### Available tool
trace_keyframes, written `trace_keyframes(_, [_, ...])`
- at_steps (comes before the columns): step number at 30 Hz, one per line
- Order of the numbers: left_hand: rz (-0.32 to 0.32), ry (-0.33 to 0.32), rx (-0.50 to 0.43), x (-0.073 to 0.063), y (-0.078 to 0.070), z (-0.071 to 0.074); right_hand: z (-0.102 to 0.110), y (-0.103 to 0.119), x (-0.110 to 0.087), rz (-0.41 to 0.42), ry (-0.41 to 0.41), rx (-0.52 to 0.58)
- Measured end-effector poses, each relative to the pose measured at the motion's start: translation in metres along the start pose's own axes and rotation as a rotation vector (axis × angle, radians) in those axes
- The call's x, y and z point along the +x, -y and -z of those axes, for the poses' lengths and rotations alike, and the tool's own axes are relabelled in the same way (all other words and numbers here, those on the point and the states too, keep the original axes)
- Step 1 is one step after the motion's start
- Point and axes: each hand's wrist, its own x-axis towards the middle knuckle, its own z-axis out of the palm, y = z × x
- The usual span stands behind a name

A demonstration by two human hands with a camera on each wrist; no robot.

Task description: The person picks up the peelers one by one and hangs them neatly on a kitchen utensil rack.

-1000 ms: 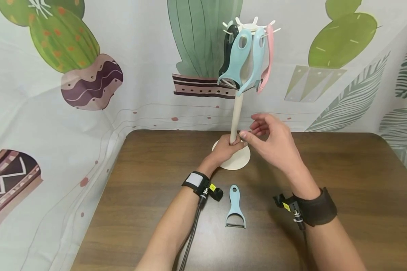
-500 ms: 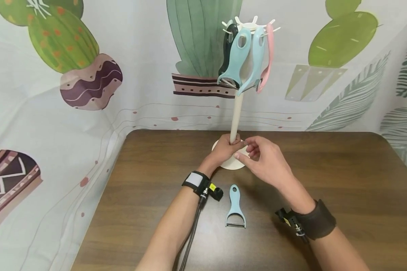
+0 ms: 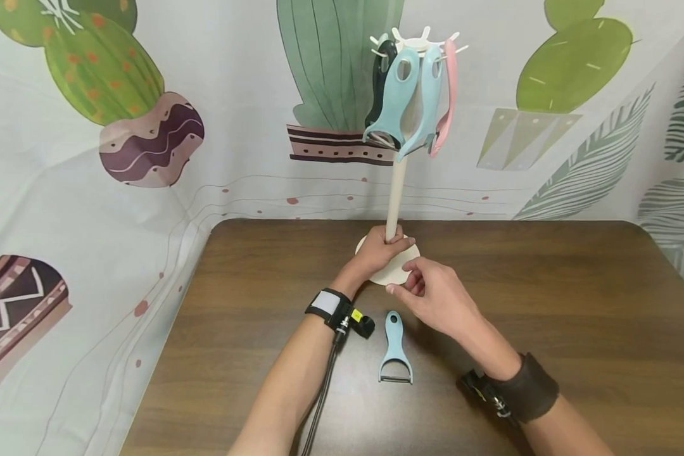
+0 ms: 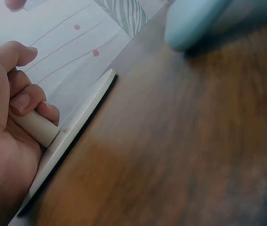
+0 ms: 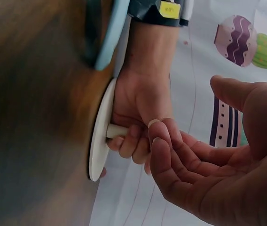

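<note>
My left hand (image 3: 378, 251) grips the cream post (image 3: 395, 196) of a stand low down, just above its round base (image 3: 390, 273). In the left wrist view the fingers curl round the post (image 4: 38, 128). My right hand (image 3: 436, 294) is over the front right of the base, thumb and fingers apart with nothing between them. Just in front of the base a light blue peeler (image 3: 395, 345) lies flat, its handle pointing to the stand and its blade toward me. High on the stand hang a black peeler (image 3: 379, 88), light blue peelers (image 3: 398, 95) and a pink peeler (image 3: 447, 101).
White hooks (image 3: 426, 31) ring the top of the stand, some bare. The brown wooden table (image 3: 251, 304) ends at a cloth backdrop (image 3: 234, 126) printed with cacti. A black cable (image 3: 322, 399) runs along my left forearm.
My right hand has come down and toward me from beside the post, to above the front of the base near the loose peeler. The left hand keeps its grip on the post.
</note>
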Motion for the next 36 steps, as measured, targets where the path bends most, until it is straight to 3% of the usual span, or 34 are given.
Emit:
trace_keyframes(17, [0.007, 0.012, -0.012, -0.002, 0.0, 0.0, -0.022, 0.007, -0.018, -0.078, 0.078, -0.101])
trace_keyframes(27, [0.004, 0.015, 0.009, 0.0, 0.003, 0.001, -0.028, 0.007, -0.025, -0.114, 0.109, -0.221])
trace_keyframes(36, [-0.012, 0.011, 0.011, 0.0, 0.0, 0.001, -0.038, 0.01, -0.03, -0.204, 0.178, -0.316])
